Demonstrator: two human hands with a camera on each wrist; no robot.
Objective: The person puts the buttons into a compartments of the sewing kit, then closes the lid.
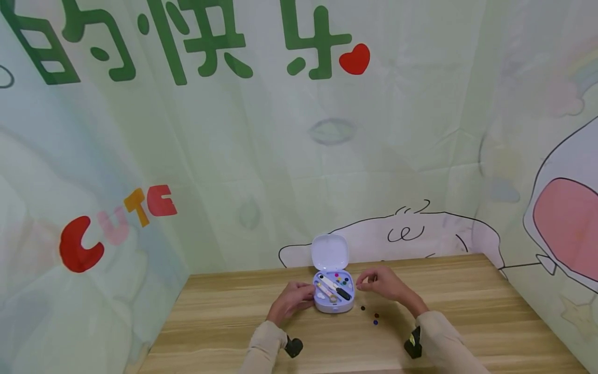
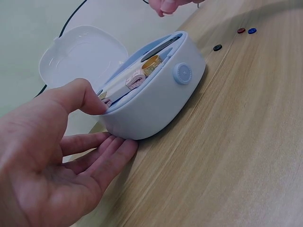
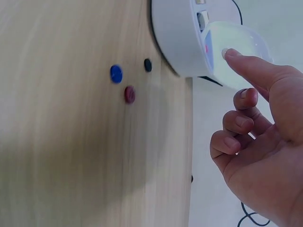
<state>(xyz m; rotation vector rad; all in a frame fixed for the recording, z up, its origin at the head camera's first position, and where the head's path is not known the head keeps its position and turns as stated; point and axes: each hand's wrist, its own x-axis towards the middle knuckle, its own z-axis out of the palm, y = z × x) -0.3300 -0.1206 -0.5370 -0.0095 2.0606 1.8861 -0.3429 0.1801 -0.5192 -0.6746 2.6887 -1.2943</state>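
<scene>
A small pale-blue sewing box [image 1: 334, 309] stands on the wooden table with its lid [image 1: 330, 252] raised. My left hand [image 1: 293, 299] holds the box's left side, thumb on the rim and fingers low against the wall. Inside lie a black-handled tool [image 1: 343, 293], a rolled tape measure [image 2: 136, 79], a gold-coloured ring [image 2: 151, 65] and several coloured buttons. My right hand [image 1: 385, 283] hovers just right of the box, fingers loosely bent, with nothing plainly visible between them. A black button [image 1: 363, 308], a red button [image 1: 376, 315] and a blue button [image 1: 376, 322] lie on the table.
The wooden table [image 1: 224, 311] extends to both sides of the box. Behind it hangs a printed cloth backdrop [image 1: 261, 156] with green characters and cartoon drawings. Dark wrist cameras [image 1: 294, 347] sit by both cuffs.
</scene>
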